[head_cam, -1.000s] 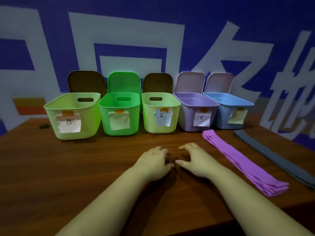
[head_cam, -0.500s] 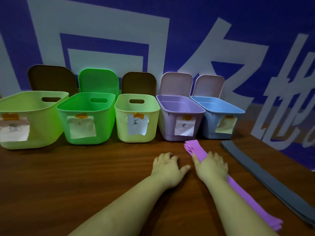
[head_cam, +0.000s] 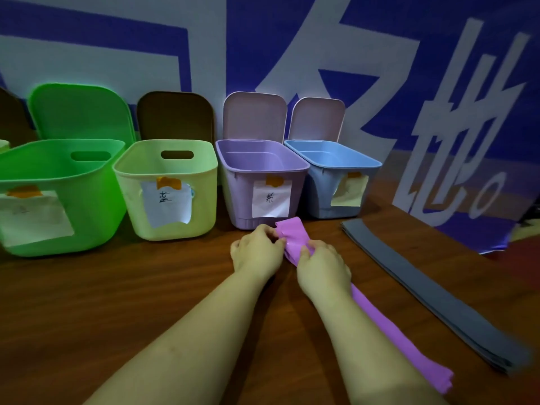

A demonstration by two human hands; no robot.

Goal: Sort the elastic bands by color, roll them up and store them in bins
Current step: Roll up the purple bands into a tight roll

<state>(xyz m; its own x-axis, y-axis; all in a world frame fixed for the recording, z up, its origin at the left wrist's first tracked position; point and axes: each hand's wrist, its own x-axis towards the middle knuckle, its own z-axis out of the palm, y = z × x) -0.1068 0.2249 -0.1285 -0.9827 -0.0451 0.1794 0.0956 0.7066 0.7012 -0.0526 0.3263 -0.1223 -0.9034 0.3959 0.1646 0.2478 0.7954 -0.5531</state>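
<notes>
Purple band (head_cam: 293, 239), its far end just before the purple bin (head_cam: 263, 182), is pinched by both left hand (head_cam: 257, 250) and right hand (head_cam: 323, 266); loose layers (several stacked) could splay while rolling.

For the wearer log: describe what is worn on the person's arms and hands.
Nothing is worn that shows: the left hand and right hand are bare, without gloves, rings or a watch. Both forearms are uncovered as far as the frame's lower edge; no sleeve is in view.
</notes>
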